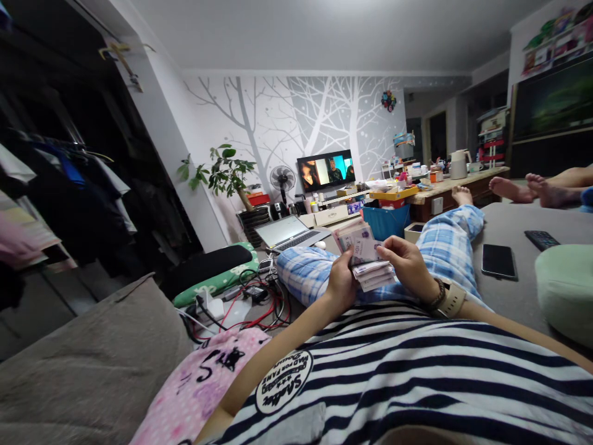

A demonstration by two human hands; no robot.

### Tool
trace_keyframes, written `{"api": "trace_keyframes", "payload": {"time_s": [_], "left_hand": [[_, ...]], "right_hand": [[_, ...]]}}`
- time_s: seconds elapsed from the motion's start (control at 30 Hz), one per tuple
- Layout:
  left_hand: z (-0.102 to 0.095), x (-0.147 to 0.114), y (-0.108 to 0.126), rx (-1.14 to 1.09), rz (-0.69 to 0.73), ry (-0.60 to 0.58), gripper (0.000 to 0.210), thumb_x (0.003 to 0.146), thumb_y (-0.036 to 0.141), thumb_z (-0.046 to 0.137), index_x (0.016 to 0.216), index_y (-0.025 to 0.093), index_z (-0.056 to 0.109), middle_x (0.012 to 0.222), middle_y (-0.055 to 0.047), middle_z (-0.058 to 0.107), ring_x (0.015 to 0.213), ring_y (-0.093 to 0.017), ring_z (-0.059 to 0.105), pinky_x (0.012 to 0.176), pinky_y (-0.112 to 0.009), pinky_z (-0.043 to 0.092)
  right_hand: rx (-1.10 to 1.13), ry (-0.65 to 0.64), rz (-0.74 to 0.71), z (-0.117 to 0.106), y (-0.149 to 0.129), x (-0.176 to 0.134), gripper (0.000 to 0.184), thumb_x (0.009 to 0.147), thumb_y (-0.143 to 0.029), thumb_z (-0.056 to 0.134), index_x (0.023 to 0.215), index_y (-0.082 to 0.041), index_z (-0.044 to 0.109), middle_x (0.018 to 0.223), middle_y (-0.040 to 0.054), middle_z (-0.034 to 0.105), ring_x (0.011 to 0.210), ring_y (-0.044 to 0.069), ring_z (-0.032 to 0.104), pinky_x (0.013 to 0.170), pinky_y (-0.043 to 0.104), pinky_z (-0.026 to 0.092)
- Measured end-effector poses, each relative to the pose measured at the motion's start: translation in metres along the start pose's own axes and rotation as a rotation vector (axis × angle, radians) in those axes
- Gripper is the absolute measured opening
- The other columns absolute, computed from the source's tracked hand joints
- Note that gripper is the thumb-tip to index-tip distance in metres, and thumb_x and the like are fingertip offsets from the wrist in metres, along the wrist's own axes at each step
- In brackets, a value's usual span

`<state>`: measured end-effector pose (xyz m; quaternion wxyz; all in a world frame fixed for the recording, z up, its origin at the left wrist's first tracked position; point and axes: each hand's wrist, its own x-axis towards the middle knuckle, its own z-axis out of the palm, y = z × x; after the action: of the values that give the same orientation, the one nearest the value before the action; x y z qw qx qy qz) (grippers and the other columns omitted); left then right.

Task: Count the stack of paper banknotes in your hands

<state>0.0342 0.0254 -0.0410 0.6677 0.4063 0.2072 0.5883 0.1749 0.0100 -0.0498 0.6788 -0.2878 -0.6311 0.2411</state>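
A thick wad of banknotes [359, 244] is folded over in my left hand [341, 278], whose fingers are closed round its near left side. The upper notes fan out toward the far side, and a stack of note ends hangs below my grip. My right hand [407, 266] pinches the right edge of a top note between thumb and fingers. A bracelet and a pale watch [453, 301] are on my right wrist. Both hands are above my lap, over blue checked trousers [306, 272].
An open laptop [296, 235] stands beyond my left knee, with tangled cables [264, 309] nearer me. To the right lie a phone [499, 262], a remote control [542, 240] and a green cushion [565, 290]. Another person's feet [532, 188] rest at the far right.
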Motion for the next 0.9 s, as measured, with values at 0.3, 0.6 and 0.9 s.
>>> {"api": "trace_keyframes", "payload": {"time_s": [0.3, 0.6, 0.9], "left_hand": [[0.0054, -0.0017, 0.0028, -0.023, -0.015, -0.02, 0.029, 0.08, 0.024, 0.052, 0.102, 0.01, 0.065, 0.082, -0.008, 0.073, 0.084, -0.024, 0.069, 0.08, -0.036, 0.054], [0.0051, -0.0025, 0.0029, 0.011, -0.006, -0.018, 0.029, 0.078, 0.028, 0.057, 0.101, 0.012, 0.065, 0.074, -0.006, 0.07, 0.079, -0.023, 0.068, 0.077, -0.035, 0.055], [0.0092, -0.0051, 0.0043, 0.017, -0.028, -0.016, 0.031, 0.081, 0.031, 0.054, 0.101, 0.012, 0.066, 0.076, -0.007, 0.072, 0.08, -0.024, 0.069, 0.075, -0.035, 0.056]], "right_hand": [[0.092, -0.029, -0.033, 0.0026, -0.0064, -0.0041, 0.025, 0.081, -0.041, 0.066, 0.072, -0.019, 0.057, 0.066, -0.002, 0.05, 0.061, 0.012, 0.043, 0.057, 0.025, 0.036], [0.097, -0.031, -0.035, 0.0038, -0.0061, -0.004, 0.025, 0.081, -0.042, 0.066, 0.075, -0.02, 0.059, 0.069, -0.0015, 0.053, 0.063, 0.013, 0.046, 0.059, 0.026, 0.04], [0.084, -0.025, -0.031, 0.0042, -0.0066, -0.0044, 0.027, 0.082, -0.045, 0.064, 0.076, -0.02, 0.061, 0.069, -0.0004, 0.054, 0.063, 0.014, 0.047, 0.059, 0.026, 0.041]]}}
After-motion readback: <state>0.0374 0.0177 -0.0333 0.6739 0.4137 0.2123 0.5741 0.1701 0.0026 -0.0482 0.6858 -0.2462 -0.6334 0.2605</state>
